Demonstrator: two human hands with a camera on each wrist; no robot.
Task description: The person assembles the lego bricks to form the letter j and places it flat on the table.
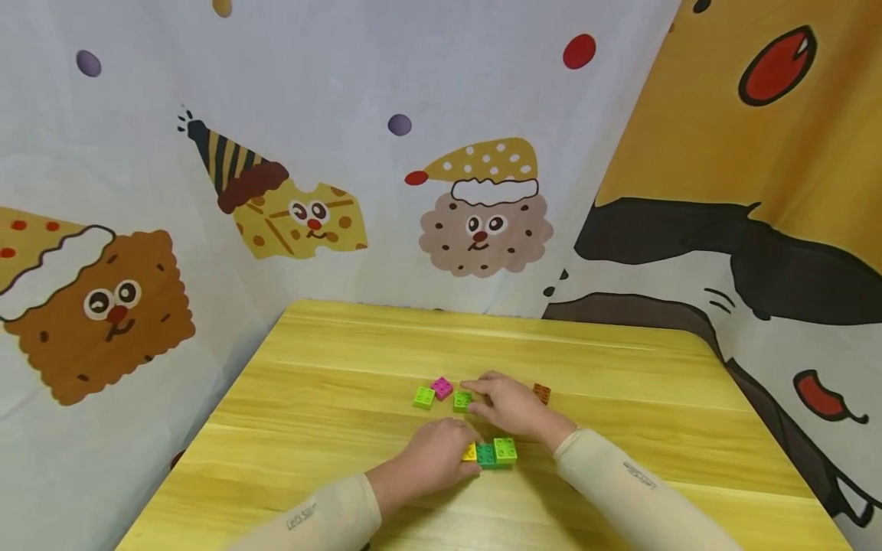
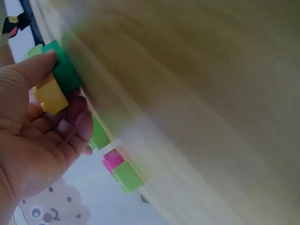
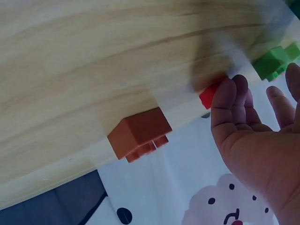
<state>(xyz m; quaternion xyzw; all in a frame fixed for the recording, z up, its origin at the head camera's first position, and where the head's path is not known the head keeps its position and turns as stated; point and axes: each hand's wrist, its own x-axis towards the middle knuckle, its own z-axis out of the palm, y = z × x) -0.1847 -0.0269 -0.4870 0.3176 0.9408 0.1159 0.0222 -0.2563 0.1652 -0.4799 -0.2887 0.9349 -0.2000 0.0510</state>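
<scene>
My left hand [image 1: 437, 451] grips a joined group of toy building bricks at its left end. In the group are a dark green brick [image 2: 64, 68], a yellow brick [image 2: 52, 95] and a lime brick [image 1: 505, 450] at the right. The left thumb presses the dark green one. Beyond it, my right hand [image 1: 510, 404] has its fingers and thumb spread beside a light green brick [image 1: 462, 401]. A gap shows between hand and brick in the right wrist view. A red brick [image 3: 207, 97] is partly hidden behind the right fingers.
A pink brick [image 1: 442, 388] and another lime brick [image 1: 423, 397] lie left of the right hand. To its right is a brown brick [image 1: 542, 393]. The wooden table [image 1: 331, 367] ends at a printed cloth [image 1: 386, 283] behind.
</scene>
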